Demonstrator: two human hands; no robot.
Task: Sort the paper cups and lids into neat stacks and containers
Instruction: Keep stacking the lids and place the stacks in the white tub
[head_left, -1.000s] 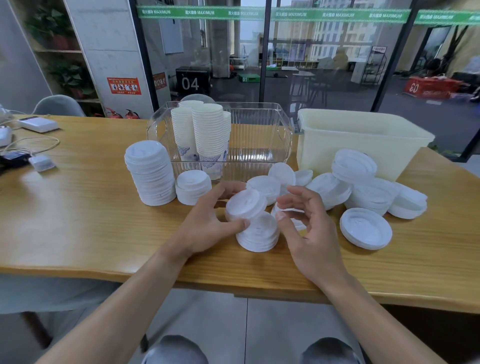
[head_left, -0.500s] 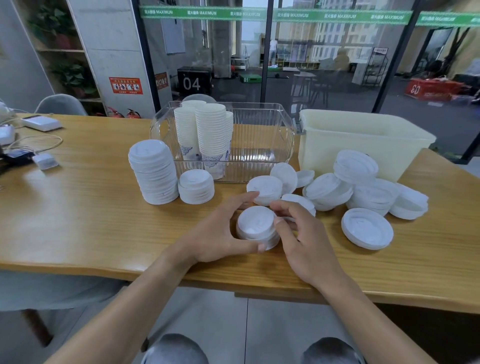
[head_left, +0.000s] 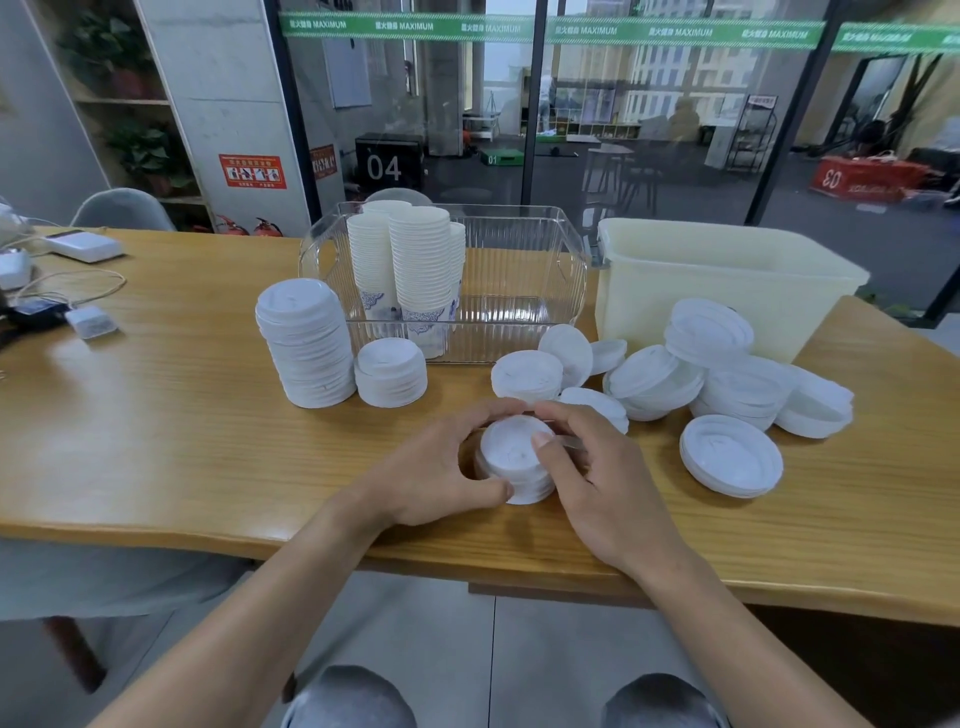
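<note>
Head camera: a short lid stack (head_left: 515, 463), just in front of the clear bin (head_left: 524, 322), is cupped by left hand (head_left: 435, 477) and right hand (head_left: 597, 478); light, slippery, best gripped at the rims.

Wooden tabletop (head_left: 156, 415), light grain, glossy. Grey chair (head_left: 122, 210) at 10 o'clock behind it; second chair back (head_left: 397, 196) at 12. Glass partition (head_left: 649, 130) with dark frames across 12 to 2 o'clock, green banner strip (head_left: 519, 28) along the top. Concrete pillar (head_left: 228, 104) at 11 carrying a red notice (head_left: 253, 171). Shelving with potted plants (head_left: 140, 150) at 10. Grey tiled floor (head_left: 493, 649) at 6.
</note>
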